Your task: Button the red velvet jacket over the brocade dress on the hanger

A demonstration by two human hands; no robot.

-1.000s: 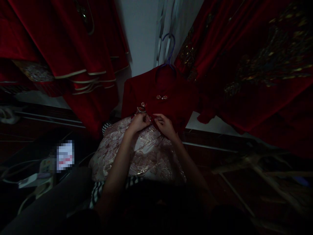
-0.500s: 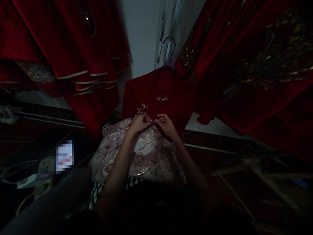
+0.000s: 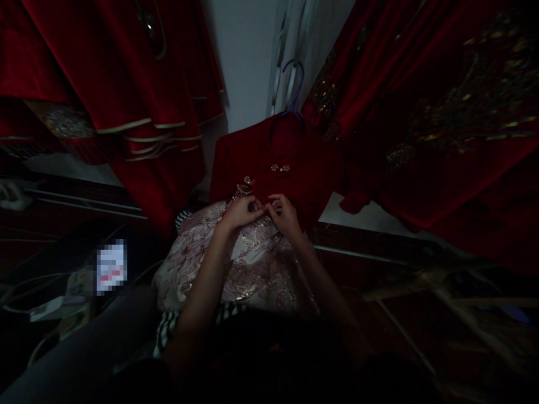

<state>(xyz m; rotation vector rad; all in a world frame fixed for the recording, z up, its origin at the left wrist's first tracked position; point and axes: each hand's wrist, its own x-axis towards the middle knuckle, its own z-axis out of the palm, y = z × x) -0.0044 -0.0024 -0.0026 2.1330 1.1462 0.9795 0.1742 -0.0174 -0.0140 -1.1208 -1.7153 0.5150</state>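
Note:
A red garment (image 3: 240, 151) hangs in front of me on a blue hanger (image 3: 298, 90), with a pearly flower fastener (image 3: 280, 168) below its collar. Lower down, my left hand (image 3: 244, 212) and my right hand (image 3: 284, 215) meet with fingertips nearly touching. Both are closed in a pinch at a small beaded ornament (image 3: 266, 206) on the garment's front; its exact shape is too small and dim to tell. Left of the fastener, a beaded piece with dangling strands (image 3: 243, 188) sits on the red cloth. Under my forearms lies shiny pinkish floral fabric (image 3: 248, 275).
Red garments with pale trim (image 3: 147, 123) hang at the left, and others with gold embroidery (image 3: 471, 106) at the right. A lit, blurred-out screen (image 3: 111, 267) and a power strip with cables (image 3: 78, 292) lie at lower left. Wooden bars (image 3: 455, 303) stand in shadow at right.
My right hand has shifted slightly left and up, closer to my left hand, its fingers drawn in a little more. The garments stay where they were.

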